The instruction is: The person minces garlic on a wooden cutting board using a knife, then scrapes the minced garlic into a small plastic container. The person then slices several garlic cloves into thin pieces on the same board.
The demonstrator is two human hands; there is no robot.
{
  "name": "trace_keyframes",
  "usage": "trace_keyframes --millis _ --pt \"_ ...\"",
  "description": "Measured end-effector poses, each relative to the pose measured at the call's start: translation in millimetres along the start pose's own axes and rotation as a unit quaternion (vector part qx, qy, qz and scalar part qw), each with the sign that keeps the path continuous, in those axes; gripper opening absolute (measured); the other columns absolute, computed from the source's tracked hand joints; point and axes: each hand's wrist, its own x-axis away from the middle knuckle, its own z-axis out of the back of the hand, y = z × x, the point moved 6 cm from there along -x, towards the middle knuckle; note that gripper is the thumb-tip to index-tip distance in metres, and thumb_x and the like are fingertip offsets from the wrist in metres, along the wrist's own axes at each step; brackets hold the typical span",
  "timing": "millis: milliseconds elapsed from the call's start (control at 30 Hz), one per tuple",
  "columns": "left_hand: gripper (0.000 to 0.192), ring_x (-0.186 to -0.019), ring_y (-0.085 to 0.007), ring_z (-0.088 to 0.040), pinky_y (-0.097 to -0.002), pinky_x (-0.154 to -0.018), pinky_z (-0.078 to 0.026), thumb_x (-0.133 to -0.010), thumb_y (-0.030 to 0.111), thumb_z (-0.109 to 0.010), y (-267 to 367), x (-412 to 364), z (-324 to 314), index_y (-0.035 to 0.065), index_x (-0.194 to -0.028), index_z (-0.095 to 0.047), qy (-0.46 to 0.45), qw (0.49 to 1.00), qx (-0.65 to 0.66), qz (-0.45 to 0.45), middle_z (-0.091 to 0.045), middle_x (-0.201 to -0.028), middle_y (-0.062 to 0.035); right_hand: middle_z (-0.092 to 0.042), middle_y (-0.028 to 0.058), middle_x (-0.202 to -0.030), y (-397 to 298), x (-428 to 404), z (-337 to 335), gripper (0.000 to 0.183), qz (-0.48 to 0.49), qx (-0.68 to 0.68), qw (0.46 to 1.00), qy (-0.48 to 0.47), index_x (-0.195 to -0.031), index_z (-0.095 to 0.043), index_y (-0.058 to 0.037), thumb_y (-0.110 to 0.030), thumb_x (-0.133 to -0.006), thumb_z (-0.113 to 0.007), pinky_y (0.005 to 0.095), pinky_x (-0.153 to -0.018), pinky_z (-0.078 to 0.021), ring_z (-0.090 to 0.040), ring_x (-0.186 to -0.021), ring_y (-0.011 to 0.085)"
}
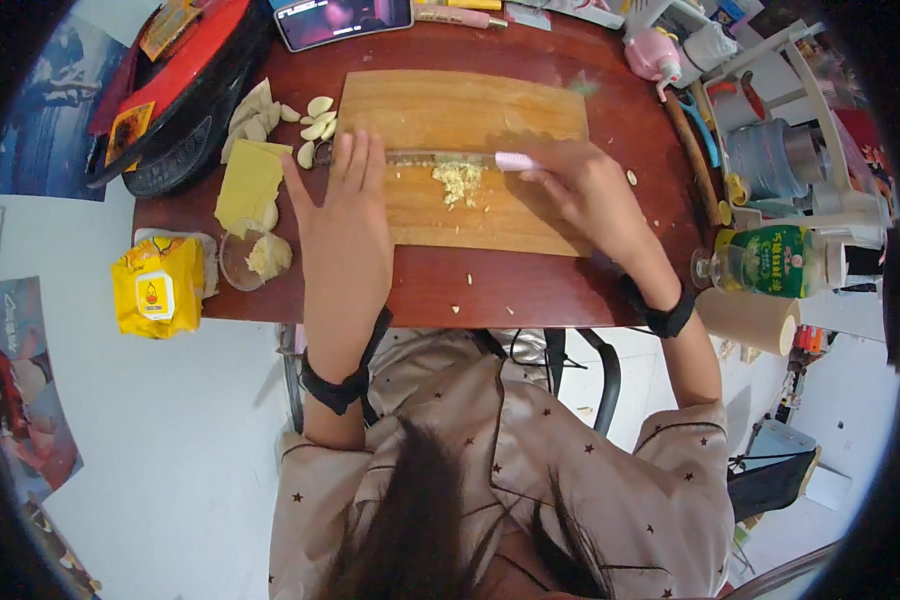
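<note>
My right hand point(589, 187) grips the pale pink handle of a kitchen knife point(516, 161). The narrow blade runs leftward across a wooden cutting board point(450, 105), seen nearly edge-on. Below the blade, touching or close to it, lies a small heap of chopped garlic point(457, 182). My left hand point(351, 195) is laid flat with fingers spread over the board's left edge; its fingertips are by the blade's far end, and whether they press on it is unclear. Peeled garlic cloves point(313, 130) rest left of the board. A clear cup point(241, 259) holding minced garlic sits left of my left wrist.
A yellow cloth or sheet point(249, 184) lies near the cup, beside a yellow wipes pack point(157, 285). At the back stands a phone point(345, 22) with a lit screen. A wooden rod point(694, 157), a green-labelled bottle point(772, 259) and a white rack point(817, 112) line the right side.
</note>
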Motion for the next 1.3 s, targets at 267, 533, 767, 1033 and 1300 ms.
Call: trace_keyframes --millis 267,533,767,1033,1300 --pt "0.059 -0.147 -0.0229 -0.039 -0.0608 -0.124 -0.008 -0.091 0.003 -0.048 -0.2 2.2 4.3 -0.0005 -0.149 -0.042 0.029 0.999 0.015 0.008 -0.046 -0.154 -0.0154 -0.070 0.0179 -0.097 -4.2 -1.1 3.8 0.022 0.002 -0.006 1.000 -0.007 -0.113 -0.071 -0.0079 -0.016 -0.093 -0.066 0.0476 -0.077 -0.0538 -0.067 -0.090 0.0398" --pt "0.062 -0.147 -0.0231 -0.039 -0.0620 -0.124 -0.005 -0.091 0.000 -0.045 -3.2 -2.2 -1.6 0.0018 -0.152 -0.038 0.008 0.999 0.029 0.011 -0.045 -0.156 -0.0149 -0.070 0.0181 -0.094 -5.0 -3.3 -1.3 0.022 -0.005 -0.002 1.000 -0.017 -0.111 -0.072 -0.0067 -0.018 -0.093 -0.066 0.0476 -0.078 -0.0534 -0.066 -0.090 0.0394" --pt "0.057 -0.146 -0.0234 -0.041 -0.0604 -0.124 -0.007 -0.090 0.001 -0.047 -2.5 0.3 6.3 -0.0018 -0.147 -0.044 0.013 1.000 0.021 0.008 -0.047 -0.153 -0.0172 -0.070 0.0184 -0.095 -1.2 -4.0 5.1 0.023 0.005 0.017 1.000 -0.021 -0.111 -0.072 -0.0070 -0.020 -0.092 -0.067 0.0474 -0.078 -0.0534 -0.066 -0.089 0.0389" --pt "0.060 -0.147 -0.0237 -0.040 -0.0607 -0.124 -0.009 -0.089 0.000 -0.046 1.3 -1.1 0.7 -0.0019 -0.149 -0.041 0.012 1.000 0.020 0.011 -0.046 -0.154 -0.0167 -0.070 0.0185 -0.091 -5.2 -4.2 3.9 0.021 0.020 -0.010 1.000 -0.006 -0.109 -0.071 -0.0068 -0.016 -0.091 -0.067 0.0470 -0.079 -0.0532 -0.067 -0.087 0.0386" --pt "0.065 -0.148 -0.0230 -0.037 -0.0623 -0.123 -0.009 -0.089 -0.002 -0.043 0.5 -4.8 -6.7 0.0007 -0.154 -0.035 -0.020 0.999 0.029 0.016 -0.041 -0.158 -0.0159 -0.071 0.0180 -0.094 5.1 -4.9 0.2 0.024 0.016 0.017 1.000 0.005 -0.111 -0.070 -0.0051 -0.016 -0.090 -0.067 0.0474 -0.081 -0.0533 -0.067 -0.091 0.0383"
